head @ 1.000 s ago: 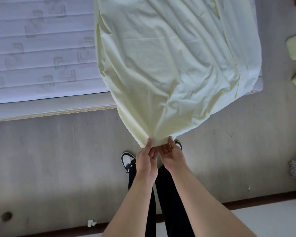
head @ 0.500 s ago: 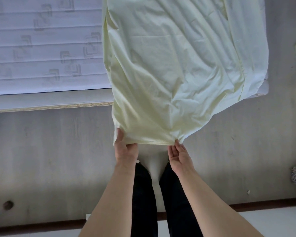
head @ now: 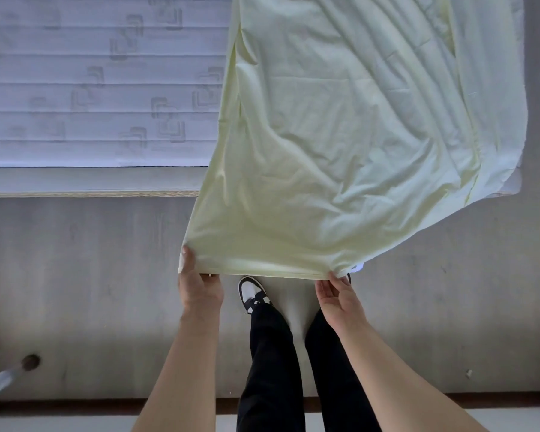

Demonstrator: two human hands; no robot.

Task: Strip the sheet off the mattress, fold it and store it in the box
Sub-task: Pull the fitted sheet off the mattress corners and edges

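Your left hand (head: 200, 289) grips the near left corner of the sheet (head: 340, 135), thumb on top of the cloth and fingers tucked under it. Your right hand (head: 340, 299) pinches the same hem further right, fingers curled round the edge. The hem runs taut between your two hands, above your shoe (head: 251, 291) and the floor (head: 75, 275). The rest of the pale yellow sheet slopes up and away onto the right part of the mattress (head: 91, 88), whose quilted left part lies bare. The sheet's right side hangs past the mattress corner.
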